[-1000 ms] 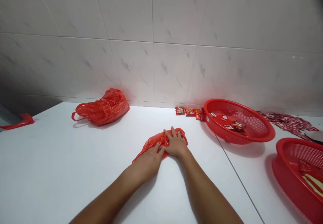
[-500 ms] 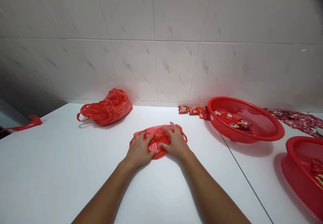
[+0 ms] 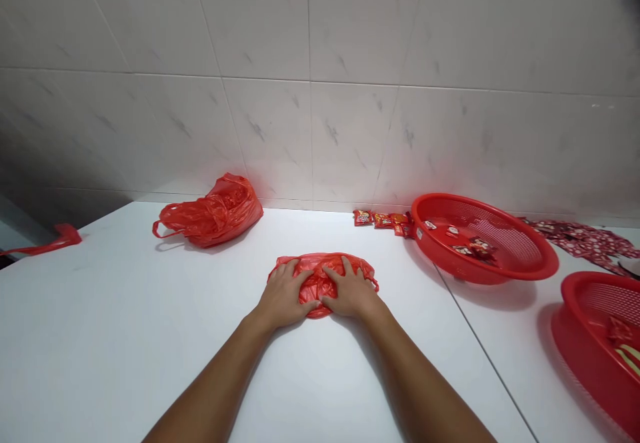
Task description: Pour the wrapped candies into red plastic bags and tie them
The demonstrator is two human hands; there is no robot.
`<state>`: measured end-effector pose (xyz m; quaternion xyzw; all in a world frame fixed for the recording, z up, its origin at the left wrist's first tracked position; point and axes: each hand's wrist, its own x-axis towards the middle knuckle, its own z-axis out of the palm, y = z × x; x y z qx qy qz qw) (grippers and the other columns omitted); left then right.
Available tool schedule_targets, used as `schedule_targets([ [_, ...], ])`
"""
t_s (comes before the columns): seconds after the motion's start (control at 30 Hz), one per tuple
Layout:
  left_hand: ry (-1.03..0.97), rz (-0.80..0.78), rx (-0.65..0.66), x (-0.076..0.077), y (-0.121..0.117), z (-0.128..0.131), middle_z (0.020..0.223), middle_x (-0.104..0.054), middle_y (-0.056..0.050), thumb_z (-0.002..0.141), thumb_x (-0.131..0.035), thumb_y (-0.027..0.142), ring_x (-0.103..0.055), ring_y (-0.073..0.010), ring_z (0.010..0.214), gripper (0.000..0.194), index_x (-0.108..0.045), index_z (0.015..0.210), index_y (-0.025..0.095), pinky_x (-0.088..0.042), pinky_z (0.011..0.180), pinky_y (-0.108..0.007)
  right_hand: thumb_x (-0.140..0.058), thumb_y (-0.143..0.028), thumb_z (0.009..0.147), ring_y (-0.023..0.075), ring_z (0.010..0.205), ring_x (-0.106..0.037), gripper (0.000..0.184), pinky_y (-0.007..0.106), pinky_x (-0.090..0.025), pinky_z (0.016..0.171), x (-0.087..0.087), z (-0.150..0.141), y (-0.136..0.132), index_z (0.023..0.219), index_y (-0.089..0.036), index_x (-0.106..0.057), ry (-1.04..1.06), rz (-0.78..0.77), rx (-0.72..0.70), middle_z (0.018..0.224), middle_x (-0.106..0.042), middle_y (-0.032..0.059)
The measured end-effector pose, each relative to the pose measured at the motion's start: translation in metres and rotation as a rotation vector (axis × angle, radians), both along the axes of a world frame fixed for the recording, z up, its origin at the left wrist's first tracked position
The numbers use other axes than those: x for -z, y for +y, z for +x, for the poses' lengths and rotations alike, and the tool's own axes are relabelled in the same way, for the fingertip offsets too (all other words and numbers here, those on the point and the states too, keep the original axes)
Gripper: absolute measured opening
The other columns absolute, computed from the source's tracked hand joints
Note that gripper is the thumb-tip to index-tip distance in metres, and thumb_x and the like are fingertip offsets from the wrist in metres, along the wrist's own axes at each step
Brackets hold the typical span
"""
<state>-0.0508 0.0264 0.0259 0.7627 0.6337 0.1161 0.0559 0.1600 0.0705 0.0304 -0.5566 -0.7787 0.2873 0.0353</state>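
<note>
A red plastic bag (image 3: 320, 288) lies flattened on the white table in front of me. My left hand (image 3: 287, 293) rests on its left part with fingers spread. On its right part lies my right hand (image 3: 351, 290), fingers also spread and the thumb close to the left thumb. Both palms press down on the bag, and neither hand wraps round it. A handle loop of the bag shows just right of my right hand. Whatever may be inside the bag is hidden.
Another red plastic bag (image 3: 217, 213), bulging, sits by the wall at left. Small red packets (image 3: 383, 220) line the wall beside a red basket (image 3: 480, 273) with several packets inside. A second red basket (image 3: 590, 356) stands at right. Red strip (image 3: 55, 240) at far left.
Both hands have shifted slightly, the left one to the right, so the thumbs are closer together. The bag has moved a little to the right and looks flatter.
</note>
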Motion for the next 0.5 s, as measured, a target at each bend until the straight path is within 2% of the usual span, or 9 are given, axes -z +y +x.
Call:
schedule_targets([
  [0.03,-0.005,-0.002,0.004,0.0,0.0,0.0,0.16,-0.044,-0.019,0.079,-0.077,0.061,-0.04,-0.0433,0.148,0.079,-0.062,0.147,0.024,-0.035,0.122,-0.059,-0.078,-0.059,0.079,0.0562,0.155,-0.02,0.093,0.074,-0.028,0.115,-0.006,0.006,-0.003,0.162,-0.045,-0.039,0.034,-0.012,-0.016,0.178,-0.006,0.008],
  [0.1,-0.017,-0.001,0.009,0.002,0.0,0.0,0.161,-0.044,-0.018,0.077,-0.078,0.062,-0.04,-0.0436,0.148,0.08,-0.062,0.147,0.025,-0.035,0.122,-0.061,-0.081,-0.054,0.077,0.049,0.147,-0.043,0.082,0.064,-0.043,0.11,-0.018,0.028,-0.008,0.152,-0.037,-0.055,0.222,-0.002,-0.041,0.17,-0.035,0.0117],
  [0.17,-0.031,0.005,0.011,0.003,-0.001,0.0,0.161,-0.044,-0.016,0.076,-0.079,0.061,-0.041,-0.0432,0.147,0.079,-0.063,0.145,0.027,-0.035,0.122,-0.061,-0.075,-0.054,0.083,0.0353,0.116,-0.07,0.054,0.049,-0.058,0.093,-0.028,0.062,-0.012,0.129,-0.027,-0.068,0.556,0.102,0.073,0.131,-0.07,0.0126],
  [0.2,-0.037,0.007,0.012,0.003,-0.002,0.001,0.162,-0.044,-0.016,0.076,-0.08,0.061,-0.042,-0.043,0.147,0.078,-0.064,0.145,0.027,-0.035,0.122,-0.06,-0.071,-0.057,0.086,0.0298,0.092,-0.075,0.046,0.043,-0.061,0.078,-0.031,0.083,-0.013,0.117,-0.023,-0.067,0.723,0.188,0.247,0.105,-0.076,0.0098],
  [0.27,-0.042,0.008,0.019,0.003,-0.003,0.004,0.162,-0.044,-0.015,0.076,-0.08,0.06,-0.043,-0.0429,0.146,0.077,-0.065,0.144,0.027,-0.035,0.122,-0.06,-0.069,-0.056,0.087,0.0216,0.058,-0.068,0.044,0.035,-0.057,0.054,-0.028,0.125,-0.013,0.113,-0.024,-0.056,1.025,0.521,0.789,0.075,-0.067,-0.0001],
  [0.3,-0.044,0.009,0.025,0.003,-0.004,0.006,0.162,-0.045,-0.015,0.076,-0.08,0.059,-0.043,-0.0427,0.145,0.077,-0.065,0.143,0.027,-0.035,0.122,-0.06,-0.068,-0.052,0.087,0.0193,0.052,-0.063,0.044,0.032,-0.054,0.048,-0.023,0.146,-0.012,0.118,-0.025,-0.051,1.125,0.681,1.029,0.072,-0.063,-0.003],
  [0.37,-0.047,0.008,0.045,0.002,-0.005,0.011,0.161,-0.046,-0.015,0.076,-0.081,0.059,-0.044,-0.0423,0.145,0.077,-0.065,0.144,0.027,-0.035,0.122,-0.059,-0.071,-0.044,0.084,0.0189,0.049,-0.061,0.047,0.031,-0.049,0.041,-0.009,0.182,-0.01,0.121,-0.027,-0.046,1.22,0.844,1.388,0.077,-0.065,-0.0014],
  [0.43,-0.046,0.0,0.073,0.001,-0.007,0.016,0.16,-0.046,-0.015,0.075,-0.082,0.058,-0.043,-0.0417,0.146,0.078,-0.064,0.145,0.027,-0.034,0.123,-0.059,-0.069,-0.046,0.086,0.0208,0.053,-0.062,0.048,0.032,-0.048,0.039,0.005,0.211,-0.006,0.123,-0.028,-0.044,1.288,0.833,1.594,0.084,-0.07,0.0058],
  [0.5,-0.045,-0.012,0.108,0.0,-0.009,0.019,0.16,-0.046,-0.015,0.075,-0.082,0.058,-0.041,-0.041,0.147,0.079,-0.064,0.146,0.028,-0.034,0.123,-0.059,-0.061,-0.058,0.091,0.0225,0.057,-0.065,0.051,0.033,-0.049,0.038,0.015,0.232,-0.001,0.129,-0.031,-0.042,1.388,0.608,1.637,0.093,-0.073,0.0122],
])
